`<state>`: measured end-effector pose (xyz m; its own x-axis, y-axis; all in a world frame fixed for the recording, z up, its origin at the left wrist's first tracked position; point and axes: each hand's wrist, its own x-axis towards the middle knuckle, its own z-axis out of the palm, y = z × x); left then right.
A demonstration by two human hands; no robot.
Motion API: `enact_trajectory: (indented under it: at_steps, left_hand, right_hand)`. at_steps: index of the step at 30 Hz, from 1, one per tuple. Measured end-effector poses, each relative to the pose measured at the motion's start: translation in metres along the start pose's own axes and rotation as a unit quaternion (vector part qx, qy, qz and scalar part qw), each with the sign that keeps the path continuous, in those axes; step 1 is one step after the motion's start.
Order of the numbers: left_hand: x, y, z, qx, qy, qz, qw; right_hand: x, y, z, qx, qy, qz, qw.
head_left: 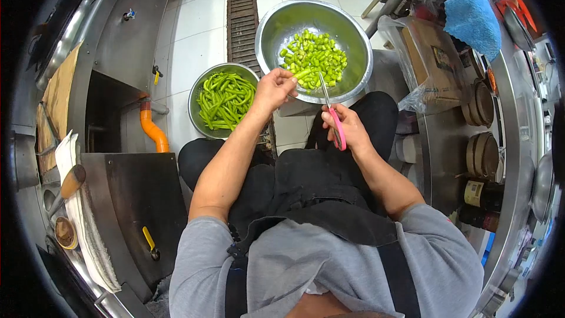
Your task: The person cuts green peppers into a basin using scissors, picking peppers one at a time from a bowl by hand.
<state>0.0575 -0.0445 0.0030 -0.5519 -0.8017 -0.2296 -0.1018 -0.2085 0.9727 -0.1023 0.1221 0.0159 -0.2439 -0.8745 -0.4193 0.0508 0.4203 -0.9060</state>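
My left hand pinches a green chili pepper over the near rim of a large steel bowl. In that bowl lies a heap of cut green pepper pieces. My right hand is closed around pink-handled scissors, whose blades point up over the bowl's near side, just right of the pepper. To the left of my left hand, a smaller steel bowl holds many whole, long green peppers.
A drain grate runs along the tiled floor behind the bowls. Steel cabinets with an orange pipe stand on the left. On the right are a plastic-wrapped cardboard box, a blue towel and shelves with round containers.
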Motion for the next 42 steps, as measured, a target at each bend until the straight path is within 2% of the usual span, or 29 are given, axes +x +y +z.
enact_trajectory:
  at_steps: [4, 7, 10, 12, 14, 17, 21, 24, 26, 28, 30, 33, 35, 40, 42]
  left_hand:
    - [-0.006, 0.0, 0.009, -0.024, -0.036, 0.008, 0.999]
    - [-0.01, 0.0, 0.015, -0.001, -0.129, 0.015, 0.992]
    - [-0.008, 0.0, 0.016, 0.014, -0.127, 0.027, 0.991]
    - [-0.005, 0.0, 0.013, 0.023, -0.117, 0.021, 0.993]
    - [-0.002, 0.0, 0.009, 0.032, -0.106, 0.013, 0.994]
    - [0.002, -0.003, 0.004, 0.026, -0.031, 0.001, 0.999]
    - [-0.005, 0.003, 0.01, -0.008, -0.04, 0.015, 0.999]
    - [-0.007, 0.001, 0.015, -0.008, -0.1, 0.036, 0.994]
    - [-0.008, 0.0, 0.017, 0.006, -0.131, 0.037, 0.991]
    - [-0.005, -0.002, 0.015, 0.007, -0.125, 0.038, 0.991]
    - [-0.003, -0.004, 0.012, 0.008, -0.117, 0.04, 0.992]
    - [0.0, -0.008, 0.01, 0.019, -0.108, 0.033, 0.993]
    - [0.002, -0.011, 0.01, 0.0, -0.056, 0.05, 0.997]
    - [-0.002, -0.003, 0.012, -0.013, -0.051, 0.038, 0.998]
    - [-0.004, 0.0, 0.015, -0.018, -0.054, 0.036, 0.998]
  right_hand:
    - [0.003, 0.002, 0.004, -0.003, -0.018, -0.026, 0.999]
    - [0.006, -0.007, 0.007, 0.022, -0.024, -0.057, 0.998]
    - [0.009, -0.015, 0.006, 0.012, -0.002, -0.055, 0.998]
    - [0.006, -0.02, 0.004, 0.024, 0.002, 0.007, 1.0]
    - [0.005, -0.016, 0.002, 0.022, 0.005, 0.007, 1.0]
    - [0.003, -0.009, 0.001, 0.019, -0.003, 0.004, 1.0]
    - [0.002, -0.002, 0.007, 0.026, -0.018, -0.022, 0.999]
    - [0.005, -0.006, 0.01, 0.027, -0.028, -0.072, 0.997]
    - [0.009, -0.009, 0.008, 0.024, -0.025, -0.063, 0.997]
    - [0.007, -0.015, 0.007, 0.02, -0.022, -0.054, 0.998]
    - [0.002, -0.021, 0.004, 0.01, -0.021, 0.006, 1.0]
    - [0.002, -0.015, 0.003, 0.024, -0.006, 0.008, 1.0]
    - [0.001, -0.01, 0.002, 0.023, -0.009, 0.006, 1.0]
    - [0.002, 0.007, 0.008, 0.028, -0.014, -0.026, 0.999]
    - [0.004, 0.007, 0.007, 0.011, -0.047, -0.024, 0.999]
